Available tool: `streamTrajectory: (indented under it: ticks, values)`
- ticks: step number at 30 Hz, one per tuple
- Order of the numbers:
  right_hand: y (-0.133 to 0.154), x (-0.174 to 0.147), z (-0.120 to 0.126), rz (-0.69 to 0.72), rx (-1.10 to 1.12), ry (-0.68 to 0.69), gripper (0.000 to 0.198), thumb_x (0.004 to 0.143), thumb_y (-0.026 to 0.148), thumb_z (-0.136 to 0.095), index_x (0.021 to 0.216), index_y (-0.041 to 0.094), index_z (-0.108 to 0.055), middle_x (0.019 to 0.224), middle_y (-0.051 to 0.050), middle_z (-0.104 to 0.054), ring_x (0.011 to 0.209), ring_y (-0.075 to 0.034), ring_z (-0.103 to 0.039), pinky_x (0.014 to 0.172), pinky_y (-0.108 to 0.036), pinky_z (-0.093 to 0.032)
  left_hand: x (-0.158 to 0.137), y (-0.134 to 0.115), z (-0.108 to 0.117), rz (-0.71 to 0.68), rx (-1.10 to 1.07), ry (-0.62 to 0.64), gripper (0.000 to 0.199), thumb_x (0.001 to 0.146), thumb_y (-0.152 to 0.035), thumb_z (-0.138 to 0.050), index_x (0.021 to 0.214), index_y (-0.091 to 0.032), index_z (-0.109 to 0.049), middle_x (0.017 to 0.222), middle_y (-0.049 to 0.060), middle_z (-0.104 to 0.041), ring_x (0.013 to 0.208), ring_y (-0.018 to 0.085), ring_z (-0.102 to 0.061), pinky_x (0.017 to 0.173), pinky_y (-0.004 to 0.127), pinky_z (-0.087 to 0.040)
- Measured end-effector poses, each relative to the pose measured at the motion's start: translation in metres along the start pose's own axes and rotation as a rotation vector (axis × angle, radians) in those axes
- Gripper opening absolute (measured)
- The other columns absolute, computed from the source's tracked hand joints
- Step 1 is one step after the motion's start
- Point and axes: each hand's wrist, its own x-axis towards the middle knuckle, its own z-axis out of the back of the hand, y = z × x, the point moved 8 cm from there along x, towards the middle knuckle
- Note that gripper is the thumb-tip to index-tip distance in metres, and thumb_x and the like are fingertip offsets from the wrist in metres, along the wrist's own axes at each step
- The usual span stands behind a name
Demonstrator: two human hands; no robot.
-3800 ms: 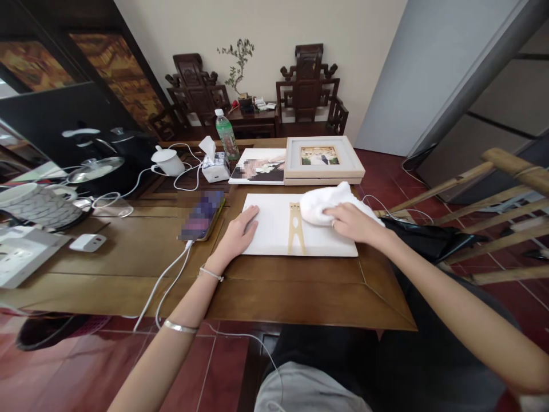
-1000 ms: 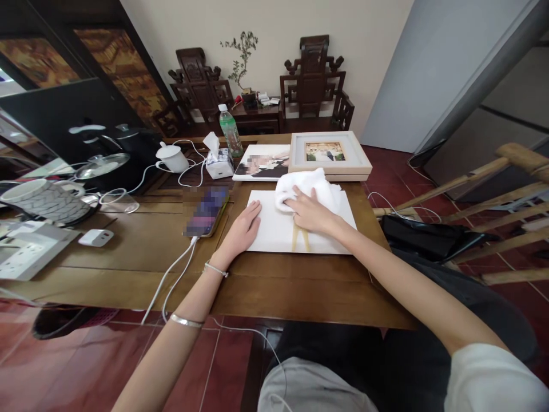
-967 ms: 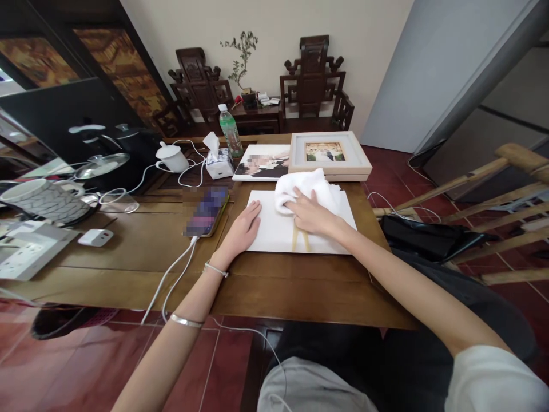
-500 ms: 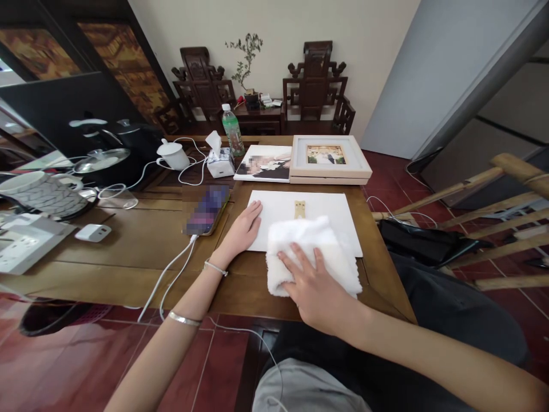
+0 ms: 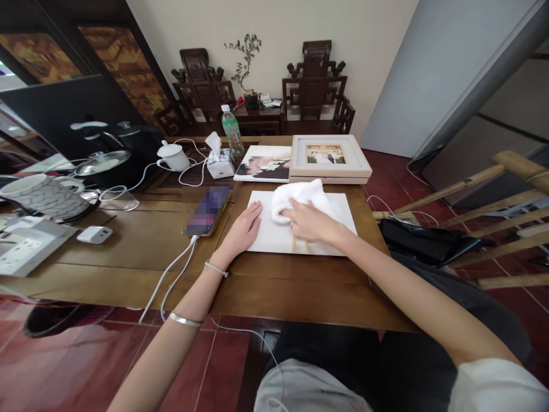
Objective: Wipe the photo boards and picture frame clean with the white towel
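Observation:
A white rectangular panel (image 5: pixel 266 237) lies flat on the wooden table. My left hand (image 5: pixel 246 226) rests on the panel's left edge with fingers stretched out, holding nothing. My right hand (image 5: pixel 311 220) grips a folded white fluffy towel (image 5: pixel 300 194), pressed on the panel's upper middle part. Two narrow tan legs (image 5: pixel 294 243) of a piece on the panel show below my right hand; the rest of that piece is covered by the hand and towel.
Behind the panel are a framed photo (image 5: pixel 326 153) and a photo print (image 5: pixel 263 163). To the left lie a charging phone (image 5: pixel 208 212), a tissue box (image 5: pixel 221 164), a bottle (image 5: pixel 231 129), a lidded cup (image 5: pixel 172 155) and a power strip (image 5: pixel 26 246). A wooden chair (image 5: pixel 472 200) stands right.
My right hand has slid the towel away from me, from the panel's near edge to its far edge. The tan piece's lower legs are now uncovered. My left hand has stayed put.

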Motion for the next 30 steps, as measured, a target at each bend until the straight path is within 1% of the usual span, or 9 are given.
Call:
streamTrajectory:
  ticks: [2, 5, 7, 10, 12, 18, 23, 26, 30]
  values:
    - [-0.011, 0.016, 0.003, -0.024, -0.007, -0.023, 0.053, 0.077, 0.004, -0.034, 0.126, 0.013, -0.053, 0.130, -0.022, -0.052, 0.134, -0.034, -0.031, 0.097, -0.062, -0.032, 0.000, 0.000, 0.001, -0.004, 0.000, -0.004, 0.048, 0.092, -0.030, -0.034, 0.130, -0.005, -0.050, 0.142, 0.017, -0.044, 0.136, 0.026, -0.035, 0.113, 0.044, -0.027]
    - [-0.018, 0.029, 0.001, -0.041, -0.039, -0.064, 0.054, 0.077, 0.003, -0.033, 0.126, 0.014, -0.053, 0.131, -0.021, -0.052, 0.135, -0.036, -0.027, 0.095, -0.068, -0.030, 0.000, -0.001, 0.001, -0.010, 0.005, -0.010, 0.048, 0.092, -0.030, -0.034, 0.131, -0.007, -0.050, 0.142, 0.016, -0.044, 0.136, 0.025, -0.035, 0.113, 0.045, -0.027]
    - [-0.015, 0.029, -0.005, -0.046, -0.081, -0.084, 0.056, 0.077, 0.003, -0.033, 0.128, 0.015, -0.052, 0.142, -0.018, -0.043, 0.137, -0.037, -0.020, 0.095, -0.073, -0.024, 0.000, -0.001, 0.001, -0.011, 0.008, -0.010, 0.048, 0.092, -0.030, -0.034, 0.131, -0.006, -0.049, 0.142, 0.016, -0.044, 0.136, 0.025, -0.035, 0.113, 0.044, -0.027]
    - [-0.003, 0.018, -0.020, -0.049, -0.159, -0.067, 0.057, 0.076, 0.002, -0.036, 0.128, 0.015, -0.052, 0.153, -0.014, -0.023, 0.140, -0.040, -0.008, 0.097, -0.076, -0.015, 0.000, -0.001, 0.001, -0.013, 0.009, -0.005, 0.048, 0.092, -0.029, -0.034, 0.131, -0.007, -0.049, 0.142, 0.016, -0.044, 0.136, 0.026, -0.035, 0.113, 0.045, -0.028]
    - [0.010, 0.004, -0.029, -0.041, -0.188, -0.040, 0.054, 0.077, 0.004, -0.039, 0.127, 0.015, -0.054, 0.154, -0.015, -0.020, 0.139, -0.042, -0.006, 0.097, -0.076, -0.013, 0.000, 0.000, 0.000, -0.012, 0.007, -0.002, 0.048, 0.092, -0.029, -0.034, 0.131, -0.007, -0.049, 0.142, 0.016, -0.043, 0.136, 0.026, -0.035, 0.113, 0.046, -0.028]
    - [0.064, -0.048, -0.033, 0.042, -0.182, -0.104, 0.038, 0.087, 0.012, -0.037, 0.113, 0.015, -0.064, 0.150, -0.019, -0.027, 0.137, -0.046, -0.013, 0.096, -0.076, -0.017, 0.000, -0.002, 0.001, 0.001, 0.002, -0.003, 0.048, 0.092, -0.029, -0.034, 0.132, -0.008, -0.049, 0.143, 0.015, -0.043, 0.136, 0.026, -0.035, 0.113, 0.045, -0.027]
    - [0.096, -0.077, -0.039, 0.090, -0.110, -0.045, 0.030, 0.086, 0.016, -0.043, 0.103, 0.015, -0.067, 0.151, -0.019, -0.026, 0.137, -0.047, -0.013, 0.096, -0.077, -0.016, 0.000, -0.004, 0.002, -0.010, 0.009, -0.011, 0.048, 0.092, -0.029, -0.033, 0.131, -0.006, -0.050, 0.142, 0.016, -0.044, 0.136, 0.025, -0.035, 0.113, 0.044, -0.028]
    - [0.103, -0.084, -0.039, 0.121, -0.076, -0.017, 0.029, 0.086, 0.014, -0.043, 0.101, 0.014, -0.068, 0.150, -0.019, -0.027, 0.137, -0.046, -0.013, 0.097, -0.076, -0.016, 0.000, -0.004, 0.002, -0.012, 0.011, -0.010, 0.048, 0.092, -0.029, -0.033, 0.131, -0.005, -0.049, 0.142, 0.017, -0.043, 0.136, 0.025, -0.035, 0.113, 0.044, -0.027]
    - [0.095, -0.076, -0.030, 0.126, -0.050, -0.018, 0.036, 0.086, 0.012, -0.037, 0.108, 0.014, -0.065, 0.147, -0.018, -0.034, 0.137, -0.042, -0.019, 0.097, -0.074, -0.021, -0.001, -0.003, 0.002, -0.001, 0.002, -0.005, 0.047, 0.092, -0.028, -0.033, 0.132, -0.008, -0.049, 0.143, 0.015, -0.042, 0.136, 0.026, -0.034, 0.113, 0.046, -0.027]
